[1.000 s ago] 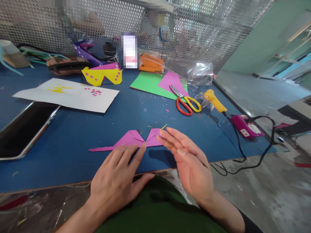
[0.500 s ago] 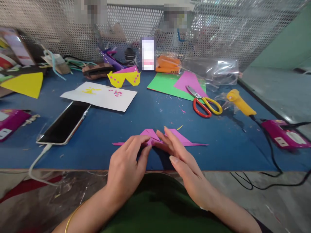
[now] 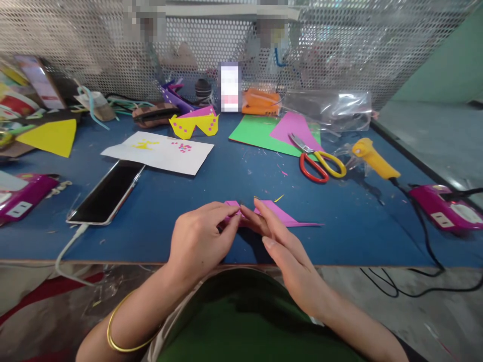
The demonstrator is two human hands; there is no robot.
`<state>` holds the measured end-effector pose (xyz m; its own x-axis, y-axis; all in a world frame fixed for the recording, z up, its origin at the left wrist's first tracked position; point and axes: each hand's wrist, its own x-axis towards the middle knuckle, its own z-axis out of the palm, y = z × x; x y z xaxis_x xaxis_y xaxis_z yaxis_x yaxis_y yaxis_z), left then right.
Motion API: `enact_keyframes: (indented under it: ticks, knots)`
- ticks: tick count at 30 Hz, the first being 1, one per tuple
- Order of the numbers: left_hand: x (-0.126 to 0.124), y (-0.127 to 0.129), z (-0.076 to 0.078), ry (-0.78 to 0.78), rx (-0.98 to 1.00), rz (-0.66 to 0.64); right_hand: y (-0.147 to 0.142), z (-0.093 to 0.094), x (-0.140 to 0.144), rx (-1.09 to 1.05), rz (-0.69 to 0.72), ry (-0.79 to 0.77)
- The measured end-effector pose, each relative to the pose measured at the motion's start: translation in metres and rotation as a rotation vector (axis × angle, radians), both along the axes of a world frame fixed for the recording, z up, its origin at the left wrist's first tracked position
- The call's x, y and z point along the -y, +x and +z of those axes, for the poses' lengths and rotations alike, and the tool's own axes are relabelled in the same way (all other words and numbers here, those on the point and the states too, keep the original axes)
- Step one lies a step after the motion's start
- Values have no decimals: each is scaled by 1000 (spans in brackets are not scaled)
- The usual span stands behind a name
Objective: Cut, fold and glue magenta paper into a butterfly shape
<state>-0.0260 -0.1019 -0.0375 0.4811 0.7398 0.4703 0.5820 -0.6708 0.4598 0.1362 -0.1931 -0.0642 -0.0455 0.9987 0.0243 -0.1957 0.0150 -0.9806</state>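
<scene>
The head view looks down on a blue bench (image 3: 181, 201) backed by a perforated metal screen (image 3: 75, 45). The only container-like thing is a crumpled clear plastic bag (image 3: 332, 108) lying at the back right; what it holds cannot be made out.

At the near edge, in the middle, lies a folded magenta paper shape (image 3: 281, 213) — flat on the bench, with a broad folded part near the hands and a long thin point running off to the right. The left hand (image 3: 199, 239) pinches the paper's left end, its thumb and fingertips closed on the fold, so that end is mostly hidden beneath them. The right hand (image 3: 279, 236) rests just beside it with fingers straight and loosely together, the fingertips pressing on the paper's middle — not closed around anything. The two hands nearly touch over the fold. A gold bangle (image 3: 116, 337) sits on the left forearm.

Farther back lie red-and-yellow scissors (image 3: 319, 163) on the edge of a green sheet (image 3: 256, 133) with a magenta piece (image 3: 290, 125) on it. A yellow glue gun (image 3: 372, 158) sits to their right. A smartphone (image 3: 107, 193) lies face up at the left, near a white sheet (image 3: 158, 153) and yellow paper glasses (image 3: 194, 124).
</scene>
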Motion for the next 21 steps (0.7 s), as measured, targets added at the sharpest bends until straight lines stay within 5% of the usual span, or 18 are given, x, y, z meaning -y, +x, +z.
enact_keyframes:
  ticks: [21]
  knots:
    - [-4,-1,-1,-166,70,23,-2,1,2,-38,-44,-35]
